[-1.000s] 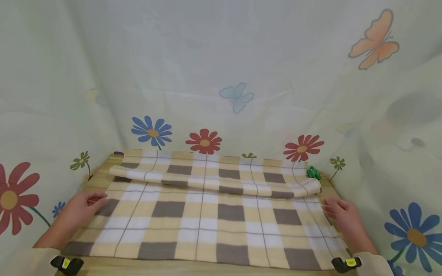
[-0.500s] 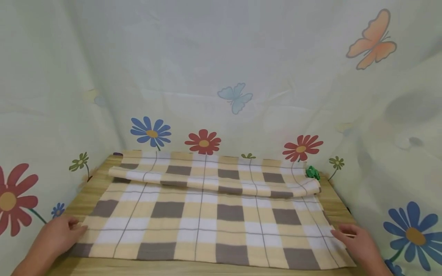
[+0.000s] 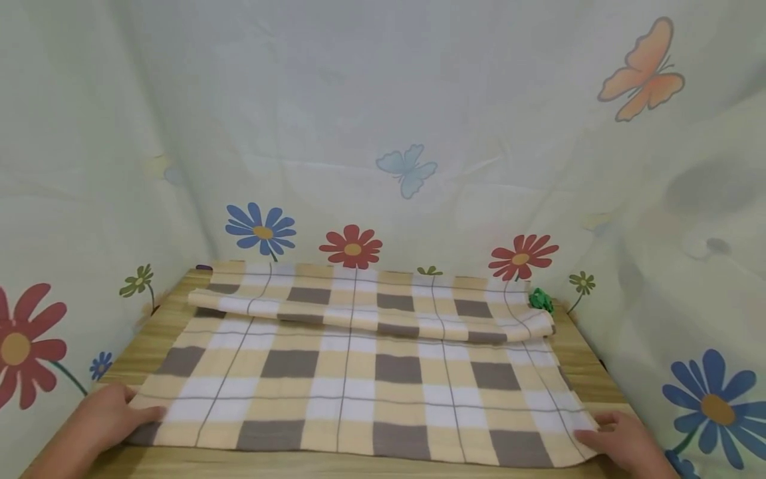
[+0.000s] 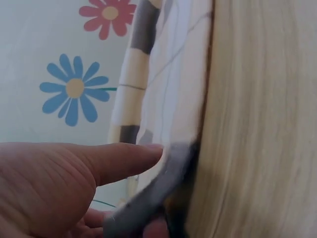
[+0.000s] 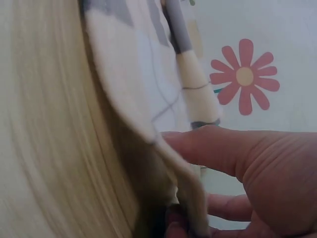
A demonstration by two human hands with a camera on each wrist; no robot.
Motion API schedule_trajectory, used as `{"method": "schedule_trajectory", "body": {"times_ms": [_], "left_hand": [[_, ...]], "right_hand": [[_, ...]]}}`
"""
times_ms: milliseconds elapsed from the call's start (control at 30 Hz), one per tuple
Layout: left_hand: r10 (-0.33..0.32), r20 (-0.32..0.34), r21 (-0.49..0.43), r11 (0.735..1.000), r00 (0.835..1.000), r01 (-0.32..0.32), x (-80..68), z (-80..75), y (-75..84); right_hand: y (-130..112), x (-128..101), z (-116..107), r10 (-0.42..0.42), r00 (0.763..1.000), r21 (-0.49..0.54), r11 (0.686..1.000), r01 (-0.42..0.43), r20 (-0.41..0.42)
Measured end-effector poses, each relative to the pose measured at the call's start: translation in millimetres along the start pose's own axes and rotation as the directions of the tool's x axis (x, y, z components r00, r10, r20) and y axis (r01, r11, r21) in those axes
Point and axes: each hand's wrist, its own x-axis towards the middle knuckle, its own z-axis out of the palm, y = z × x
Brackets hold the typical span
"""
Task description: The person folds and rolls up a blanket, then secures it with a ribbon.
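A checked cloth (image 3: 344, 389) in cream, white and grey-brown lies spread over the wooden table. A raised fold (image 3: 353, 320) runs across it toward the far side. At the cloth's near left corner, my left hand (image 3: 103, 420) pinches the edge, thumb on top and fingers underneath. My right hand (image 3: 628, 444) grips the near right corner in the same way. Both wrist views show the corner lifted slightly off the table, with the thumbs (image 4: 126, 161) pressing on the upper face. The fingers below the cloth are partly hidden.
A crumpled green thing (image 3: 541, 300) sits by the cloth's far right corner. A small dark object (image 3: 204, 267) shows at the far left corner. Bare wood of the table (image 3: 146, 332) borders the cloth. A fabric backdrop (image 3: 335, 133) with flowers and butterflies surrounds the table.
Both hands have come down along the sides toward me, from mid-cloth to the near corners, and have taken hold of them. The cloth's fold has stayed in place.
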Motion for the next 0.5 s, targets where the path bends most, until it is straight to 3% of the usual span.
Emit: {"method": "schedule_trajectory", "body": {"times_ms": [100,200,267,367,433,467,500], "left_hand": [[-0.054,0.043,-0.177,0.982,0.998,0.061,-1.5,2.4,-3.2],[-0.095,0.141,-0.382,0.913,0.985,0.143,-3.9,2.1,-4.0],[-0.052,0.219,-0.499,0.852,0.974,0.157,-4.8,-2.9,-4.9],[0.066,0.294,-0.653,0.742,0.954,0.150,-2.6,-16.7,-3.1],[0.154,0.298,-0.739,0.662,0.942,0.125,0.5,-29.3,1.1],[0.173,0.279,-0.778,0.618,0.945,0.116,2.1,-35.0,5.0],[0.201,0.249,-0.816,0.571,0.948,0.093,3.8,-39.8,9.1]], "right_hand": [[4,2,1,0.011,1.000,0.073,0.997,-0.013,0.024],[8,4,3,0.030,0.997,0.219,0.975,-0.046,0.076],[8,7,2,0.035,0.993,0.332,0.941,-0.070,0.110],[3,10,-8,-0.004,0.993,0.493,0.869,-0.054,0.116],[-5,11,-18,-0.064,0.993,0.595,0.804,-0.006,0.096],[-11,10,-23,-0.091,0.993,0.642,0.767,0.020,0.078],[-16,9,-28,-0.125,0.990,0.703,0.710,0.046,0.062]]}}
